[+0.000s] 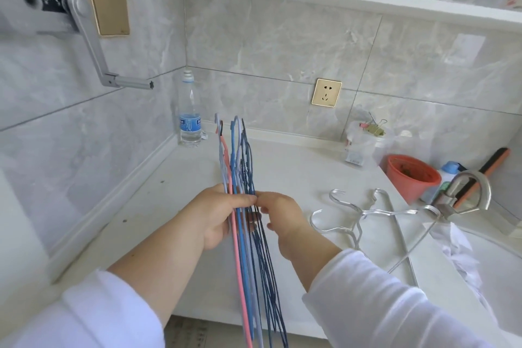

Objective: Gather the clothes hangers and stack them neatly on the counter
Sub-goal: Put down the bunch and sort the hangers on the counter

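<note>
1. White sleeves covered both forearms, which reached forward over the front edge of the white desk (296, 178).
2. Both hands met at a bundle of coloured hangers (243, 234), held edge-on and roughly upright above the desk, hooks pointing away toward the back wall.
3. Left hand (223, 215) was closed around the bundle from its left side, thumb across the top and fingers wrapped behind the wires.
4. Right hand (282, 215) pinched the same bundle from its right side, fingertips pressed on the dark blue wires, the other fingers loosely curled.
5. Within the bundle, 1 pink hanger sat leftmost, lighter blue ones came next, and dark blue ones fanned out on the right.
6. Right of the bundle, silver metal hangers (375, 215) lay flat on the desk in a loose overlapping pile, well apart from the hands.
7. Behind the bundle, a clear water bottle (189, 118) stood upright in the desk's corner.
8. Further right of the silver hangers sat an orange-red bucket (411, 175), with a clear plastic bag (361, 141) behind it near the wall.
</note>
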{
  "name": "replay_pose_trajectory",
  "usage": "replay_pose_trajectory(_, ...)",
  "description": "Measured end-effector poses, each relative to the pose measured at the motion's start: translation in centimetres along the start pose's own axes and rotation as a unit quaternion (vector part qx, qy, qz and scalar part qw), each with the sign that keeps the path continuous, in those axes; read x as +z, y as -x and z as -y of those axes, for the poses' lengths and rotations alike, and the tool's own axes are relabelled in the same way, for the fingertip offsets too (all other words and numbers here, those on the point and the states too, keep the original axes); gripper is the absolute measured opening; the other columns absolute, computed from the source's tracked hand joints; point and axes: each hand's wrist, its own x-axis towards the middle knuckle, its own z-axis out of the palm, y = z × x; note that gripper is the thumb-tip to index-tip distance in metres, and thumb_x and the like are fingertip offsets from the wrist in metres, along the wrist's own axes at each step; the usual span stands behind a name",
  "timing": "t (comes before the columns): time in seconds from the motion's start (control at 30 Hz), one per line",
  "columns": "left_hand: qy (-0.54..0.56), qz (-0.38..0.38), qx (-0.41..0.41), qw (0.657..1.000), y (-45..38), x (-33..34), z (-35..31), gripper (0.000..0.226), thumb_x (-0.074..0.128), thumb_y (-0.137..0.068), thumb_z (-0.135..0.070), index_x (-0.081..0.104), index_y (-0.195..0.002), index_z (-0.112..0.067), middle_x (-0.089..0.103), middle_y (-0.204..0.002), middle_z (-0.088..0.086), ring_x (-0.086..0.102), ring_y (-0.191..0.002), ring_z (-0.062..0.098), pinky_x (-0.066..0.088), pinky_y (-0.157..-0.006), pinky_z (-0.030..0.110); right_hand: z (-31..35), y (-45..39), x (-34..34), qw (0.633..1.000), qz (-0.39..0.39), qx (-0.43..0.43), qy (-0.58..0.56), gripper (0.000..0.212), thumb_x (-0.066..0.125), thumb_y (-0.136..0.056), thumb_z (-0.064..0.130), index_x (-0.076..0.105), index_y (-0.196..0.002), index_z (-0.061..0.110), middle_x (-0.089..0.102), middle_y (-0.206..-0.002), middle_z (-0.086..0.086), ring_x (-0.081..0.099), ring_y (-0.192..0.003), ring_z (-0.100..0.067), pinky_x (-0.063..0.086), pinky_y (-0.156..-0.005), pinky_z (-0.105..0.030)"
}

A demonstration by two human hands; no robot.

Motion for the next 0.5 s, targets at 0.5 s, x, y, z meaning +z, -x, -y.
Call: replay_pose_trajectory(0.5, 0.026, -0.005, 0.001, 1.0, -0.3, -0.8, 0.2, 0.028, 0.063, -0.08, 0.005, 0.062, -0.108, -0.001, 0.068, -0.094, 0.02, 0.069, -0.07, 0.033, 0.061, -0.066, 0.038, 4.6, -4.3, -0.2, 0.956, 0.151, -0.15, 0.201, 0.105, 0.079, -0.071, 0.03, 0.012, -0.15, 0.026, 0.033, -0.151, 0.008, 0.032, -0.136, -0.014, 0.027, -0.101, -0.026)
